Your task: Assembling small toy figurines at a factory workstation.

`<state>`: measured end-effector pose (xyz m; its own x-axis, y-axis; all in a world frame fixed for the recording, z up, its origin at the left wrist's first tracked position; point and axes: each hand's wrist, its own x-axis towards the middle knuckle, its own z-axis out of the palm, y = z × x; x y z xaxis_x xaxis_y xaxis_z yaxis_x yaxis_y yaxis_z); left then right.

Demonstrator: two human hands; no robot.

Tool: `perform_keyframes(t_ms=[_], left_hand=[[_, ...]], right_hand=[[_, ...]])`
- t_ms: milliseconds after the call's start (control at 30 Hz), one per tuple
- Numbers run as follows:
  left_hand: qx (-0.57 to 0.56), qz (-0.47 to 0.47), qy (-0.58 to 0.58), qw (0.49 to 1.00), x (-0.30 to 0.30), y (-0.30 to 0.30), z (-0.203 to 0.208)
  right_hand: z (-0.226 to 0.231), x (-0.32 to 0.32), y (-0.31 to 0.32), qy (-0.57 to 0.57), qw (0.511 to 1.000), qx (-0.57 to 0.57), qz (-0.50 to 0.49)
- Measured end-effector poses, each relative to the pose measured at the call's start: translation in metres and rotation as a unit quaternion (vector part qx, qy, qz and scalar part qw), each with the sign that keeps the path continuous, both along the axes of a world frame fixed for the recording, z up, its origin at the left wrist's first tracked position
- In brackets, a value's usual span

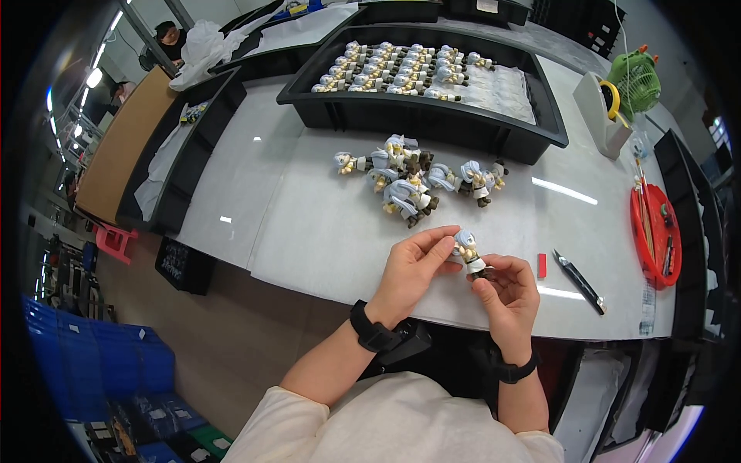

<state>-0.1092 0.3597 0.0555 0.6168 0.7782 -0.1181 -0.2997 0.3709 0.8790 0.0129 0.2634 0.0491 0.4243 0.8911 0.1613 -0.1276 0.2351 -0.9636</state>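
Between my two hands I hold a small figurine (468, 251) with pale blue-grey hair, a white outfit and dark boots, just above the table's near edge. My left hand (413, 270) pinches it by the head and upper side. Around its legs close the fingers of my right hand (505, 297). Beyond my hands, a loose heap of similar figurines (401, 197) lies on the white table (309, 231). To the right of my right hand are a small red block (542, 265) and a black craft knife (579, 282).
A large black tray (417, 116) at the back holds rows of figurines on white padding. At the right stand a red basket (675, 255) with tools, a tape dispenser (598, 116) and a green fan (637, 77). Another black tray (174, 185) sits left. Two people are in the far left background.
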Motion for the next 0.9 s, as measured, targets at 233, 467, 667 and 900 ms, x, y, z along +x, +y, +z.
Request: perform_keyframes(t_ms=[233,467,667,900], left_hand=[[-0.015,-0.001,-0.009,1.0,0.0006,0.0,-0.0038],[0.002,0.004,0.003,1.0,0.0003,-0.0004,-0.0043],[0.052,0.004,0.034,0.998,0.0019,-0.0033,0.0004],[0.037,0.009,0.028,0.999,0.0008,-0.0021,-0.0005]], right_hand=[[-0.0022,-0.0001,0.0007,-0.037,0.999,-0.002,-0.012],[-0.0024,-0.0004,0.0017,-0.058,0.998,0.006,-0.017],[-0.0046,0.0003,0.0021,-0.112,0.991,0.038,-0.056],[-0.0027,0.0006,0.0035,-0.171,0.982,0.054,-0.05]])
